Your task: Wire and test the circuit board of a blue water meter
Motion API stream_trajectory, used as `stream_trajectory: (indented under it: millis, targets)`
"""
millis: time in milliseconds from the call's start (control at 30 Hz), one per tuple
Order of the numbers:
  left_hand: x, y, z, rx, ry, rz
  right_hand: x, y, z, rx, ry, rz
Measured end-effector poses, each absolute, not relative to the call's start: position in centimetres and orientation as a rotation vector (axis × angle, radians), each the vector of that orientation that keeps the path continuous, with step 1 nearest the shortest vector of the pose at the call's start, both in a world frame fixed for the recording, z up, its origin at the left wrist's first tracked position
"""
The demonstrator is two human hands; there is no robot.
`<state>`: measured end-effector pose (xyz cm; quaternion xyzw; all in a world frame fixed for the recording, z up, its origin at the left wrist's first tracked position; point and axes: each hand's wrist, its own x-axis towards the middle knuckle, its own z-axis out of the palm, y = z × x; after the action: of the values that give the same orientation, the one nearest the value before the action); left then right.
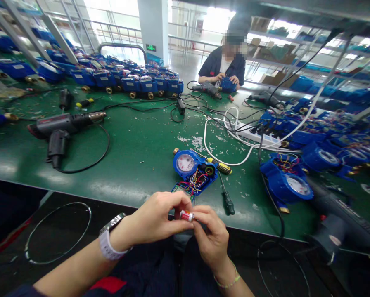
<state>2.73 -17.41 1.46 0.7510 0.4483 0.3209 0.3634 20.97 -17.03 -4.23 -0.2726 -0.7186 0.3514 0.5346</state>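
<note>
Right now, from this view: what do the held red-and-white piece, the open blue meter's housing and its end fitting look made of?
Red-and-white piece: possibly plastic-wrapped, going by its shiny highlights; too small and partly covered to be sure.
Housing: likely molded plastic, semi-gloss; even blue color.
End fitting: probably brass; yellowish metallic sheen.

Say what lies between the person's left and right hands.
In the head view, a small red-and-white part lies between the left hand and the right hand.
</note>
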Motion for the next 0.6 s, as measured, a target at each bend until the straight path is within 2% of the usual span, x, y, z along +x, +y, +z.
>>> stream_trajectory:
  millis: [233, 400, 600]
  targets:
    - [1.5, -15.5, -0.4, 1.944, 1.362, 0.892, 21.5, -17.7, -4.3, -0.641, -1.660, 0.919]
    - [2.2, -13.9, -2.3, 2.013, 1.587, 0.694, 21.5, -18.2, -4.1, -0.600, -1.650, 0.984]
    - [3.3, -13.0, -2.9, 2.062, 1.645, 0.598, 21.5, -18.5, -3.6, -0.582, -1.585, 1.045]
